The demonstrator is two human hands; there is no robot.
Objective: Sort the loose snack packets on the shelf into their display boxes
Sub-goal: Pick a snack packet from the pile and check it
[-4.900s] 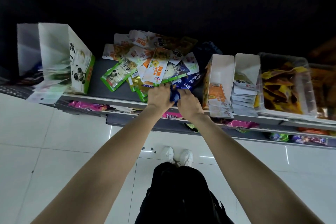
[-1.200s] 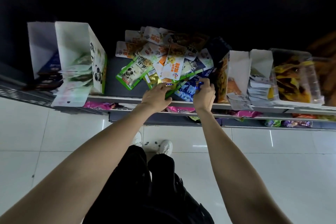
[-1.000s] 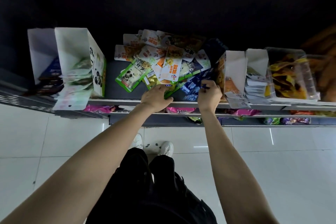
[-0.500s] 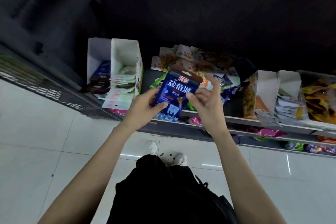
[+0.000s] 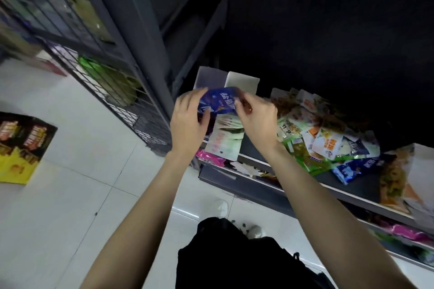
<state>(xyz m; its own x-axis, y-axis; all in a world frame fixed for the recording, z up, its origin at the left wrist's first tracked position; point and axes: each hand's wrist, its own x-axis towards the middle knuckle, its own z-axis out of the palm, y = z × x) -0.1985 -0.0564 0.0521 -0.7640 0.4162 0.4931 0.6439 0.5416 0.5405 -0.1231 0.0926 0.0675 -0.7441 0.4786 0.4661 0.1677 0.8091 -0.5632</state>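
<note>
A dark blue snack packet (image 5: 220, 101) with white lettering is held between both hands above the two white display boxes (image 5: 242, 81) at the left end of the shelf. My left hand (image 5: 189, 122) grips its left edge. My right hand (image 5: 256, 117) pinches its right edge. Under the packet, pale green and white packets (image 5: 224, 141) spill from the front of the right box of the pair. The loose heap of mixed packets (image 5: 324, 138) lies on the dark shelf (image 5: 265, 161) to the right of my hands.
A wire-mesh rack (image 5: 94, 65) stands left of the shelf. A black and yellow carton (image 5: 21, 145) sits on the white tiled floor at far left. Another display box (image 5: 408, 176) stands at the right edge. Pink packets (image 5: 209, 158) lie on the lower shelf.
The blue packet was picked out of the heap with both hands and carried left to above the white boxes. The view has swung left, bringing the wire rack and carton in.
</note>
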